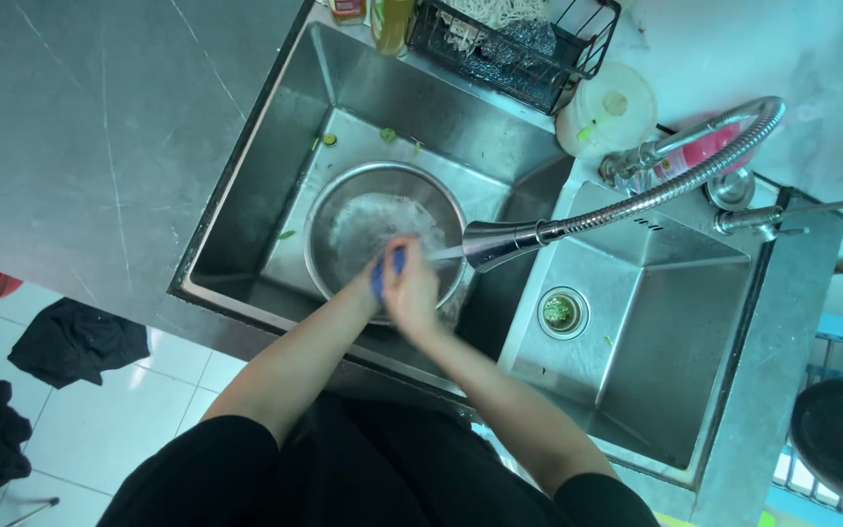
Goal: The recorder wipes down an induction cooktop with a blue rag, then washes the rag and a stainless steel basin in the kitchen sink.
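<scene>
I see both hands joined over the near rim of the steel bowl (382, 229). The right hand (412, 288) has its grip wrapped around a small blue object (380, 278); its exact kind cannot be told from this view. The left hand (371, 283) presses against that object from the other side, its grip mostly hidden, so I cannot tell its state. The bowl sits in the left basin (246, 210) of a 2-basin steel sink and holds foamy water. The pull-out faucet nozzle (500, 241) points at the hands, sending a thin stream. The right basin drain (562, 312) holds green scraps. A black wire basket (514, 44) stands on the desk behind the sink.
</scene>
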